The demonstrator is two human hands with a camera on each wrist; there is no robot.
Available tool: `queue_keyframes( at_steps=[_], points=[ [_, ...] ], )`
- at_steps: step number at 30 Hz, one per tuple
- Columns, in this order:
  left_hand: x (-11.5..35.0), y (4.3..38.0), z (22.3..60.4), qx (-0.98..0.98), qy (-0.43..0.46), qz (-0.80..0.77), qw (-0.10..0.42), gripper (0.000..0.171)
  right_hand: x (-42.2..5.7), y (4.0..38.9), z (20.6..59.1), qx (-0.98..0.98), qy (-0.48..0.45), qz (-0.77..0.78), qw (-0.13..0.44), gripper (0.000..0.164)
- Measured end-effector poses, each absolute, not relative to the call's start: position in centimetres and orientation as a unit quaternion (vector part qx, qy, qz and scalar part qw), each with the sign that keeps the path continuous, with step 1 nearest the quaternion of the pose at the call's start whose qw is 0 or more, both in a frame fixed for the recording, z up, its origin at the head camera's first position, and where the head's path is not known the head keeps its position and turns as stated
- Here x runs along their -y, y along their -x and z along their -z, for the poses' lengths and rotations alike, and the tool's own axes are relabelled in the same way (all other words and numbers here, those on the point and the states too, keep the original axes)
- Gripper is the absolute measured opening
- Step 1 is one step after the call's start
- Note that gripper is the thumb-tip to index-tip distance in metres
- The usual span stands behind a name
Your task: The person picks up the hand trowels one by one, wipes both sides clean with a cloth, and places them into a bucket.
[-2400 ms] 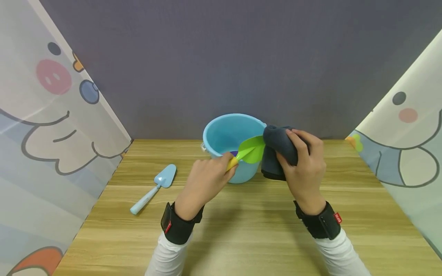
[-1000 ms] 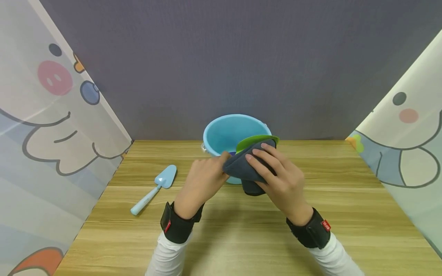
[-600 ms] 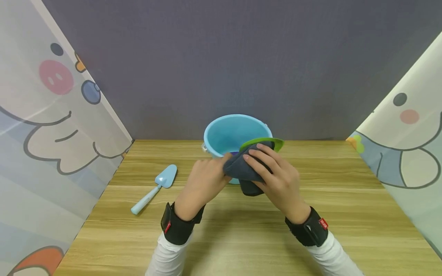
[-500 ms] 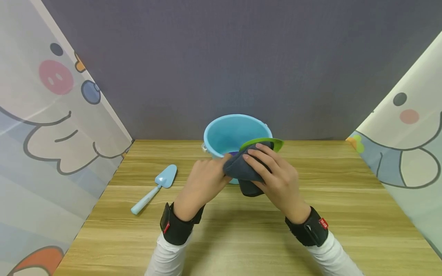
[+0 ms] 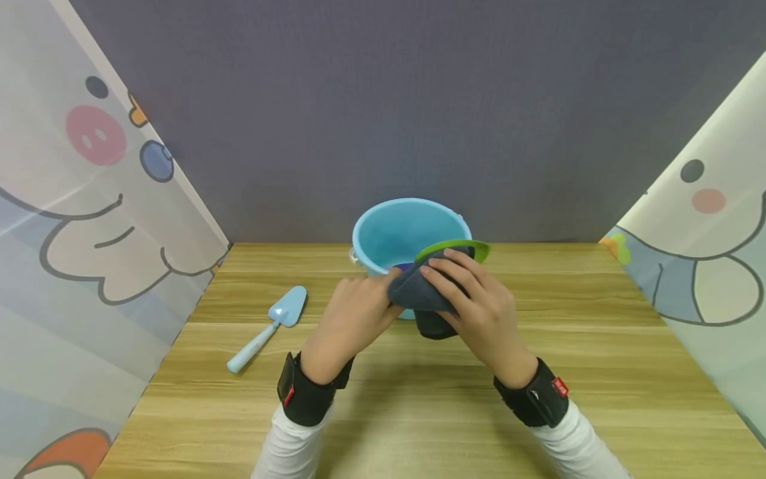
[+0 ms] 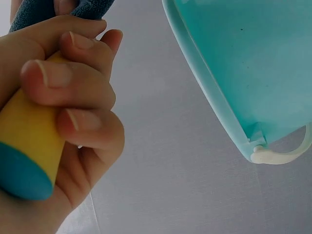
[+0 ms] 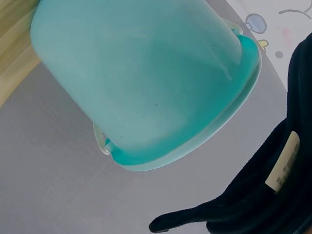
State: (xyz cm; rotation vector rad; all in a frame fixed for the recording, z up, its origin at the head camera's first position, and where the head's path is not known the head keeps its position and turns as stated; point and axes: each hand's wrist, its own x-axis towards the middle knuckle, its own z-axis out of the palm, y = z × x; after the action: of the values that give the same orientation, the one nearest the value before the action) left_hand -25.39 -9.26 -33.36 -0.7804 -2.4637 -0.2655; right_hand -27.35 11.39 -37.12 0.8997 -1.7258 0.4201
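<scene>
Fingers (image 5: 441,285) above table (image 5: 431,412), grey wall (image 5: 383,113) behind

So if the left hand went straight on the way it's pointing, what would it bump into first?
Probably the dark cloth that the right hand holds, right in front of the left hand. The blue bucket looks next, though depth is hard to judge.
</scene>
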Motion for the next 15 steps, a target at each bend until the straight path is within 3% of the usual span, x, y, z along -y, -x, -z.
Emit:
queue_keyframes(
  at_steps=[15],
  points=[
    [9.12,25.36,33.33,0.918,0.285,0.096,0.259,0.018,-11.75,27.61,37.14,0.733,-0.369,-0.176,0.543,0.031]
  ],
)
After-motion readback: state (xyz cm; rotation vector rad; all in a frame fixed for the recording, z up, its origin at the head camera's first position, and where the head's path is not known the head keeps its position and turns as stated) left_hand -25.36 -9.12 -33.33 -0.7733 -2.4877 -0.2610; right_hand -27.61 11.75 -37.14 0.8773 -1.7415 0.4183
